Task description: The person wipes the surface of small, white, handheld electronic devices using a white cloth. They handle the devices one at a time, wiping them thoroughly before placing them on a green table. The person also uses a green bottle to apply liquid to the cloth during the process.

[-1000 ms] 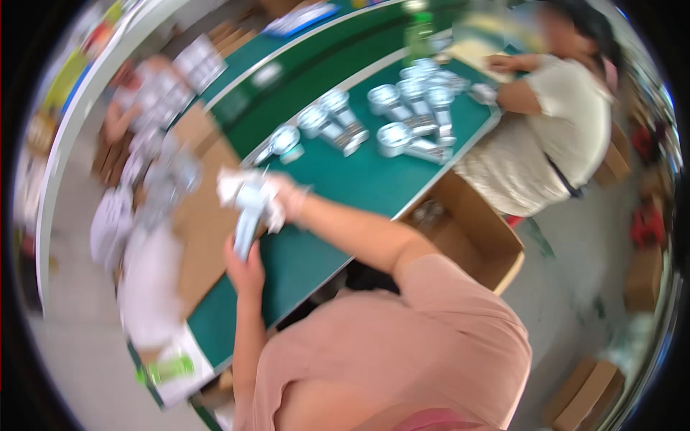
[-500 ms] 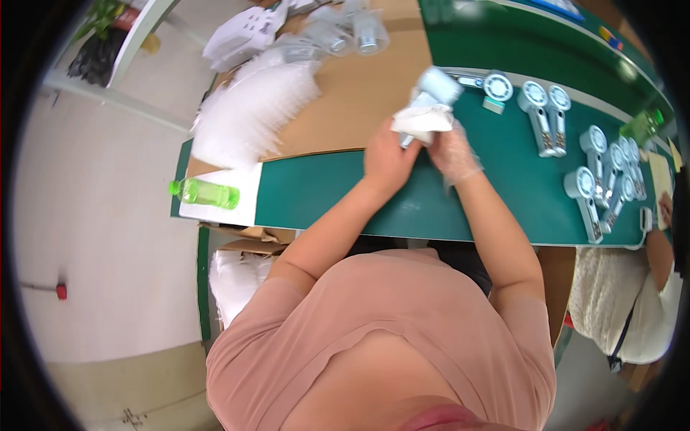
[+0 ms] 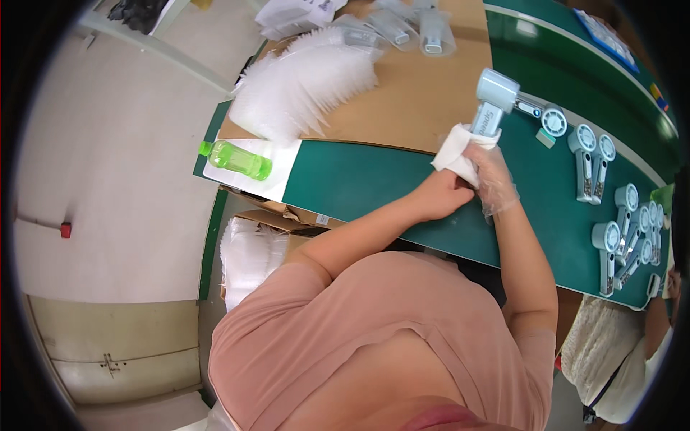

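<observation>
My right hand, in a thin clear glove, grips the handle of a pale blue hand-held fan and holds it upright over the green table. My left hand pinches a white cloth that is wrapped against the lower part of the fan's handle. Both hands meet just above the table's near edge.
Several more pale blue fans lie in rows to the right. A fanned stack of clear plastic bags rests on a brown cardboard sheet. A green bottle lies at the left end. Another person stands at lower right.
The view has swung round and settled. The fan now stands higher and clearer of the cloth; both hands have stayed together at the table's near edge.
</observation>
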`<action>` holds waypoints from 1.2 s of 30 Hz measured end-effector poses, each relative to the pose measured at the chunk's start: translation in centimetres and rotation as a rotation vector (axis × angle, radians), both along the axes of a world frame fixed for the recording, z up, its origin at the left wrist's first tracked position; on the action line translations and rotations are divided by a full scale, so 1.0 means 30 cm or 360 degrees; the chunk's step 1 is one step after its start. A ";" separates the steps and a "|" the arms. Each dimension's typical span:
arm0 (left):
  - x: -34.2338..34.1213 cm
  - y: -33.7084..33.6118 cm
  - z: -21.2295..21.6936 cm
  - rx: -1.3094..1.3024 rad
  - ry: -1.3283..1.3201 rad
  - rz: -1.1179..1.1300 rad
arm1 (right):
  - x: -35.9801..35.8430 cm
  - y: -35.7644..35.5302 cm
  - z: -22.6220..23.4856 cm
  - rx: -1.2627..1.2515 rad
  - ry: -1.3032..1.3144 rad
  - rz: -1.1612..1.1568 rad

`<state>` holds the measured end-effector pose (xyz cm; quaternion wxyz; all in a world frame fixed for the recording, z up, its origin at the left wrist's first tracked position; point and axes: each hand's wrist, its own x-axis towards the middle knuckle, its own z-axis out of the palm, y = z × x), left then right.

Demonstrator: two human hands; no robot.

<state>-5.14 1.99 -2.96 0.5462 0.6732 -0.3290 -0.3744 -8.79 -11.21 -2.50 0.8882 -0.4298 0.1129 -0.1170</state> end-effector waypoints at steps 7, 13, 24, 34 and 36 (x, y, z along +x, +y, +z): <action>0.018 0.074 0.052 -0.0044 0.0330 0.0114 | -0.043 -0.008 0.019 -0.0277 -0.0125 0.0085; 0.011 0.040 -0.003 -0.0239 0.0365 0.0166 | -0.058 -0.022 0.030 -0.0545 -0.0272 0.0059; 0.058 0.040 -0.044 -0.0385 0.0669 0.0074 | -0.117 -0.043 0.082 -0.0668 -0.0258 0.0066; 0.042 0.047 -0.047 -0.0330 0.0799 0.0167 | -0.052 -0.029 0.053 -0.1544 -0.0128 -0.0383; 0.037 0.029 -0.043 -0.0367 0.0928 0.0138 | -0.061 -0.025 0.064 -0.1447 -0.0029 -0.0383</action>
